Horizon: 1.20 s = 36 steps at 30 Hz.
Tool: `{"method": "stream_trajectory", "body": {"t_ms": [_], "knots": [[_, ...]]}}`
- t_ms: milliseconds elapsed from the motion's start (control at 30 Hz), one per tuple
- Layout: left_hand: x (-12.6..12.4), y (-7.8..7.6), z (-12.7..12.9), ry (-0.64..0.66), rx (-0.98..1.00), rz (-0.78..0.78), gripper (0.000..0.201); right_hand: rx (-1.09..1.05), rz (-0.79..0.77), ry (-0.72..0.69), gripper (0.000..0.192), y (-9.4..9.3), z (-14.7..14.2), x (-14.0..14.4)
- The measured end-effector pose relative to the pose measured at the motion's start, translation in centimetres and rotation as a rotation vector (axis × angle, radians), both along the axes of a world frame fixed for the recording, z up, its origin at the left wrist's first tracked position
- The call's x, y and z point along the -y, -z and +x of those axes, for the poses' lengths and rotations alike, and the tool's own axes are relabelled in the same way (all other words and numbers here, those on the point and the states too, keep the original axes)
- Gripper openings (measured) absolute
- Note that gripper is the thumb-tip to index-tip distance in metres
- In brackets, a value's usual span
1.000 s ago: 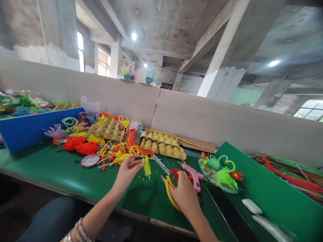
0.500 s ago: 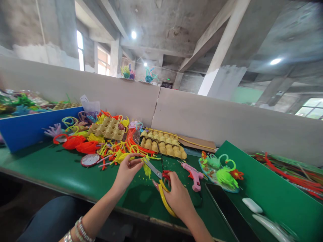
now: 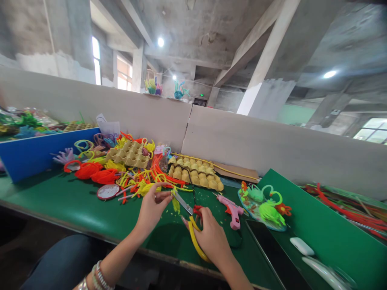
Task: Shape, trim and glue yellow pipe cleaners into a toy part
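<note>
My left hand pinches a small yellow pipe-cleaner tuft just above the green table. In my right hand are scissors with red and yellow handles. Their blades point up and left, with the tips at the tuft. Small yellow clippings lie on the table under the tuft.
A heap of coloured pipe cleaners and egg cartons lies behind my hands. A pink glue gun, a plate with green pipe-cleaner figures and a dark phone sit to the right. A blue box stands at the left.
My right hand has moved left with the scissors, away from the glue gun, until the blades reach the tuft. My left hand has stayed nearly in place.
</note>
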State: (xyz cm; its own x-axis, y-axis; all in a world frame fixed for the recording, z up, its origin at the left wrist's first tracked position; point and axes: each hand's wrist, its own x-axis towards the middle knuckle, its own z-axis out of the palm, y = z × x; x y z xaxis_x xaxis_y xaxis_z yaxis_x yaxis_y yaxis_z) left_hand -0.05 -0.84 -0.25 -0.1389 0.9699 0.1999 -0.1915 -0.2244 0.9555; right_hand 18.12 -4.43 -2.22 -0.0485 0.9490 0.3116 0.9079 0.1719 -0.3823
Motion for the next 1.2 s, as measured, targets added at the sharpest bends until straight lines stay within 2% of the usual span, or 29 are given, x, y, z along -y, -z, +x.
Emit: {"method": "stream_trajectory", "body": {"t_ms": [300, 567, 867, 1200], "knots": [[-0.22, 0.38, -0.15, 0.052, -0.015, 0.004, 0.043, 0.034, 0.044, -0.02, 0.017, 0.05, -0.26, 0.19], [-0.42, 0.42, -0.09, 0.08, 0.054, -0.028, 0.042, -0.035, -0.035, -0.067, 0.013, 0.0, -0.41, 0.22], [-0.59, 0.95, -0.11, 0.076, 0.046, -0.024, 0.042, -0.009, -0.035, -0.053, 0.012, 0.0, -0.4, 0.29], [-0.53, 0.84, -0.11, 0.076, 0.037, -0.026, 0.041, -0.058, -0.041, -0.063, 0.015, 0.13, -0.33, 0.07]]}}
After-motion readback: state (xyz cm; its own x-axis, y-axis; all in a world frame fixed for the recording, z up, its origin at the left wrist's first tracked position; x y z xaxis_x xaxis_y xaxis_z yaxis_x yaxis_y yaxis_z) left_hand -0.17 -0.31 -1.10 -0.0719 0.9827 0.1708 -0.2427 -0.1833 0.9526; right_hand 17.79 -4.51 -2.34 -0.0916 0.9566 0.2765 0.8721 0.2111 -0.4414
